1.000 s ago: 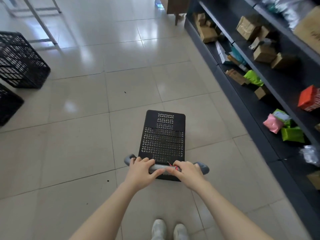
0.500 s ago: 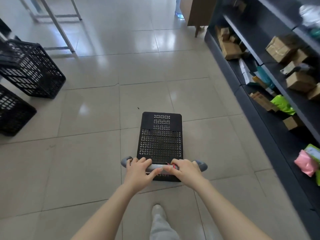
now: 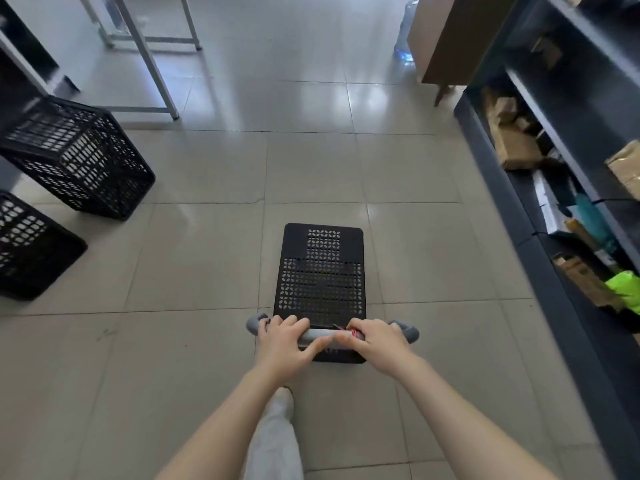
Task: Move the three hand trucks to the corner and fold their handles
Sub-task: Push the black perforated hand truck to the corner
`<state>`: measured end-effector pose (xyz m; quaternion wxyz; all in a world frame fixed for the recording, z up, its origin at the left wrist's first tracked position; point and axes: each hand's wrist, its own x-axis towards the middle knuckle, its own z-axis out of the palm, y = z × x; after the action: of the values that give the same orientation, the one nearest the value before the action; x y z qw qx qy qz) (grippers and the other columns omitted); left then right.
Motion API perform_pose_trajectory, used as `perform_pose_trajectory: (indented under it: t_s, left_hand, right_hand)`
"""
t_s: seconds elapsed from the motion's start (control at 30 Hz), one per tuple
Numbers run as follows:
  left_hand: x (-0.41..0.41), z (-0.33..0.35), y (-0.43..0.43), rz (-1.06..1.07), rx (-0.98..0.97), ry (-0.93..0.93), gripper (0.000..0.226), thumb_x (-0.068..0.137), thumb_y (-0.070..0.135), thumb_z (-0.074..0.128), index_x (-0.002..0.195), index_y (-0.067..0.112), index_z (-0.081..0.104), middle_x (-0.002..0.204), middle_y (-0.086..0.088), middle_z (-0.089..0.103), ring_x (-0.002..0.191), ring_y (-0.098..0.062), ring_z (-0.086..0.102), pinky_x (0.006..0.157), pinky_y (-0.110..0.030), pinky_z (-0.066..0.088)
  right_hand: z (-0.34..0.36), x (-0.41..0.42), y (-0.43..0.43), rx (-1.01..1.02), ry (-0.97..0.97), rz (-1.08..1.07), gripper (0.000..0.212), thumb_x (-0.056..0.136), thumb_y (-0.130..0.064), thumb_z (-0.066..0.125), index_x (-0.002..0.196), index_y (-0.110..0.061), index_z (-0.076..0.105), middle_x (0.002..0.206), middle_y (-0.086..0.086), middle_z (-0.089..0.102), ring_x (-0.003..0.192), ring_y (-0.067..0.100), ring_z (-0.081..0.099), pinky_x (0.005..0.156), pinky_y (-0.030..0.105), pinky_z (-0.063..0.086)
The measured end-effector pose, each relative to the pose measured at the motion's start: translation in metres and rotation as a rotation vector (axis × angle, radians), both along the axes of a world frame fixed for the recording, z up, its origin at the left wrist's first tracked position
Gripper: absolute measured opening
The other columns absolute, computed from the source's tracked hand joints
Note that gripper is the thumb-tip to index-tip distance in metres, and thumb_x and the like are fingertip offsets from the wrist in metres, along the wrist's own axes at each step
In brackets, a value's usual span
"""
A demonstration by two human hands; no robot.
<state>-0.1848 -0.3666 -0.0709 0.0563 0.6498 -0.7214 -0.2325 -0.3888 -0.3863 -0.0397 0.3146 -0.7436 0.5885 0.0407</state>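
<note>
Head view: both hands (image 3: 282, 342) (image 3: 377, 344) close together around the hand truck handle (image 3: 320, 333).

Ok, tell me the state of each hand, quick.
Left hand: gripping the hand truck's handle.
Right hand: gripping the same handle.

**Stuff you can't really make out**

The left hand (image 3: 282, 342) and right hand (image 3: 379, 344) wrap the handle (image 3: 410, 332), so only its grey ends show. Whatever's under the hand truck (image 3: 320, 271) deck is hidden. The red bit (image 3: 352, 331) on the bar is too small to tell. The lower crate (image 3: 27, 251) gets chopped by the left edge, and the shelf boxes (image 3: 519, 150) are blurry.
</note>
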Motion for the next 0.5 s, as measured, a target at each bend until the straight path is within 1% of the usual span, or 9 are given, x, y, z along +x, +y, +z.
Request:
perform_pose_trajectory:
  t_s: [0.07,0.13,0.2,0.23,0.3,0.33,0.37,0.43,0.5]
  left_hand:
    - [0.012,0.002,-0.034,-0.002,-0.001,-0.012,0.057,0.072,0.081,0.021,0.074,0.03,0.045,0.079,0.013,0.05,0.088,-0.018,0.047,0.092,-0.042,0.031]
    - [0.023,0.004,-0.067,-0.002,-0.006,-0.006,0.074,0.069,0.086,0.014,0.082,0.027,0.056,0.083,0.011,0.054,0.091,-0.019,0.048,0.093,-0.041,0.03]
    - [0.035,0.005,-0.107,-0.012,-0.006,0.006,0.09,0.065,0.089,0.004,0.093,0.025,0.061,0.088,0.011,0.057,0.094,-0.019,0.048,0.093,-0.039,0.027]
    - [0.041,0.006,-0.128,-0.013,-0.012,0.015,0.088,0.065,0.089,0.004,0.09,0.026,0.06,0.087,0.011,0.055,0.093,-0.018,0.047,0.092,-0.038,0.027]
    - [0.049,0.007,-0.174,-0.01,-0.017,0.032,0.075,0.067,0.088,0.01,0.08,0.028,0.053,0.08,0.012,0.051,0.089,-0.018,0.046,0.091,-0.039,0.027]
    - [0.052,0.008,-0.196,-0.017,-0.004,0.032,0.075,0.066,0.088,0.009,0.079,0.028,0.052,0.08,0.012,0.05,0.089,-0.018,0.045,0.092,-0.039,0.027]
    - [0.055,0.008,-0.215,-0.029,0.007,0.022,0.082,0.064,0.09,0.005,0.083,0.028,0.055,0.082,0.012,0.051,0.09,-0.017,0.045,0.094,-0.039,0.027]
    - [0.059,0.005,-0.252,-0.046,0.012,0.002,0.093,0.061,0.091,0.0,0.092,0.027,0.06,0.085,0.012,0.053,0.092,-0.017,0.045,0.096,-0.04,0.026]
    - [0.06,0.004,-0.29,-0.034,-0.01,0.019,0.091,0.063,0.09,0.003,0.091,0.026,0.061,0.084,0.012,0.053,0.091,-0.018,0.046,0.095,-0.041,0.028]
  right_hand:
    - [0.001,0.013,-0.035,0.003,0.003,0.003,0.05,0.085,-0.071,0.03,0.09,-0.027,0.054,0.09,-0.002,0.065,0.093,0.022,0.057,0.077,0.04,0.033]
    - [0.004,0.025,-0.068,0.007,0.013,0.005,0.054,0.08,-0.075,0.025,0.087,-0.028,0.051,0.089,-0.002,0.064,0.093,0.022,0.057,0.074,0.039,0.031]
    - [0.006,0.037,-0.106,0.011,0.014,-0.004,0.057,0.075,-0.079,0.02,0.083,-0.03,0.046,0.081,-0.004,0.057,0.091,0.022,0.057,0.07,0.038,0.029]
    - [0.008,0.042,-0.126,0.01,0.013,-0.01,0.054,0.077,-0.078,0.022,0.082,-0.03,0.045,0.079,-0.006,0.054,0.09,0.022,0.057,0.069,0.038,0.028]
    - [0.01,0.05,-0.17,0.012,0.005,-0.023,0.043,0.086,-0.069,0.03,0.081,-0.029,0.043,0.079,-0.007,0.052,0.089,0.022,0.057,0.068,0.037,0.027]
    - [0.011,0.054,-0.19,0.014,0.002,-0.029,0.04,0.088,-0.066,0.032,0.081,-0.028,0.043,0.079,-0.007,0.051,0.09,0.023,0.057,0.069,0.038,0.027]
    - [0.012,0.057,-0.209,0.014,0.002,-0.032,0.039,0.089,-0.065,0.033,0.083,-0.028,0.044,0.08,-0.007,0.051,0.09,0.023,0.057,0.069,0.038,0.027]
    - [0.012,0.061,-0.242,0.007,0.002,-0.041,0.044,0.088,-0.066,0.032,0.09,-0.027,0.051,0.081,-0.005,0.052,0.092,0.024,0.057,0.07,0.038,0.027]
    - [0.011,0.062,-0.28,-0.007,0.003,-0.051,0.049,0.087,-0.068,0.031,0.093,-0.025,0.054,0.084,0.0,0.058,0.092,0.024,0.057,0.069,0.038,0.027]
